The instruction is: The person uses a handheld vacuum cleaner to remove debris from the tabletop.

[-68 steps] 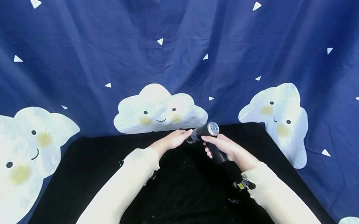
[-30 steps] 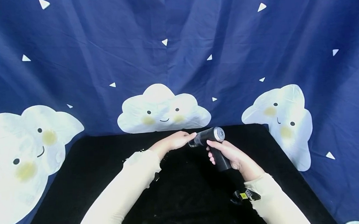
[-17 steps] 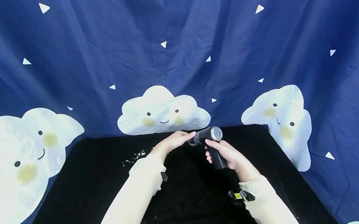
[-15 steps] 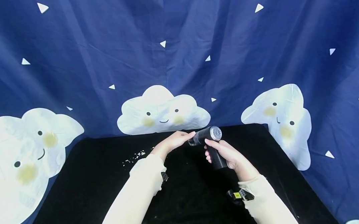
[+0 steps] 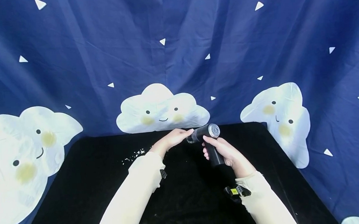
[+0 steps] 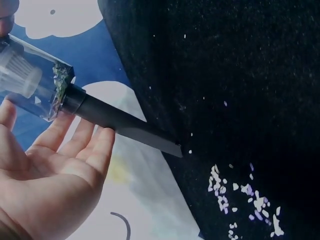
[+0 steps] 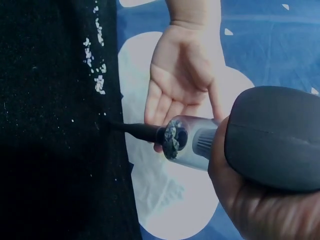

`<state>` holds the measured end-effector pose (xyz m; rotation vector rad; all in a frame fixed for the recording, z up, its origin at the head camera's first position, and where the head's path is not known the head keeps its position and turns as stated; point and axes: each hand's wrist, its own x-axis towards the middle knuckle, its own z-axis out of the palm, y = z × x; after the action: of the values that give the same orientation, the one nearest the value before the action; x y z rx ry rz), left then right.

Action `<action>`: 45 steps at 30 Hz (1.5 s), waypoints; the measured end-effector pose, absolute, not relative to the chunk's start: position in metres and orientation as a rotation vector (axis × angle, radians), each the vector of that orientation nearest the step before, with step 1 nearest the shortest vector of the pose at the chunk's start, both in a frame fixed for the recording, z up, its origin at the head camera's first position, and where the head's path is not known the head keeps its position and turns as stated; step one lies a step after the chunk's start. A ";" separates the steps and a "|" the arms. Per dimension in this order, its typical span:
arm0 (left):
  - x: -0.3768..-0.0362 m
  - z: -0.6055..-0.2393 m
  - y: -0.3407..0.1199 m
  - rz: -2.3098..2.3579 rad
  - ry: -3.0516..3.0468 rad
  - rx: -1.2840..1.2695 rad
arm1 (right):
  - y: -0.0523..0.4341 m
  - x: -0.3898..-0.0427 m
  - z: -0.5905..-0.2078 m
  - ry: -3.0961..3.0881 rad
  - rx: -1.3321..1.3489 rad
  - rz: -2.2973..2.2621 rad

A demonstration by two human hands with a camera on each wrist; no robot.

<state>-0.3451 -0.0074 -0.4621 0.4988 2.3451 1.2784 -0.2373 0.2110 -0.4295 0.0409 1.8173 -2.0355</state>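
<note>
Gripping the handheld vacuum (image 5: 209,140) by its handle, your right hand (image 5: 226,153) is aiming the nozzle (image 6: 132,130) toward the table's (image 5: 80,183) far edge. Your left hand (image 5: 173,139) is lying open-fingered beside the clear dust cup (image 7: 187,142); be angling the tip leftward to the white crumbs (image 5: 134,155) scattered near the far-left corner.

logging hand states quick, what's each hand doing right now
Left hand: open, fingers straight beside the handheld vacuum, holding nothing.
Right hand: closed around the vacuum's handle.
</note>
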 end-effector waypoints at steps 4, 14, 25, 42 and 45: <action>-0.343 -0.454 -0.009 1.251 2.362 0.528 | 0.212 -0.238 -0.427 1.807 0.042 -2.026; -0.338 -0.454 -0.013 1.177 2.349 0.538 | 0.216 -0.236 -0.429 1.807 0.021 -1.963; -0.337 -0.446 -0.021 1.189 2.439 0.527 | 0.204 -0.239 -0.426 1.761 -0.012 -2.057; -0.328 -0.463 -0.038 1.194 2.420 0.546 | 0.194 -0.227 -0.432 1.762 -0.065 -2.046; -0.327 -0.463 -0.038 1.177 2.423 0.566 | 0.197 -0.225 -0.433 1.760 -0.074 -2.042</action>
<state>-0.3266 -0.0378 -0.4632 0.5665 2.4234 1.1767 -0.2252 0.1966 -0.4331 -0.0736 1.7597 -2.0418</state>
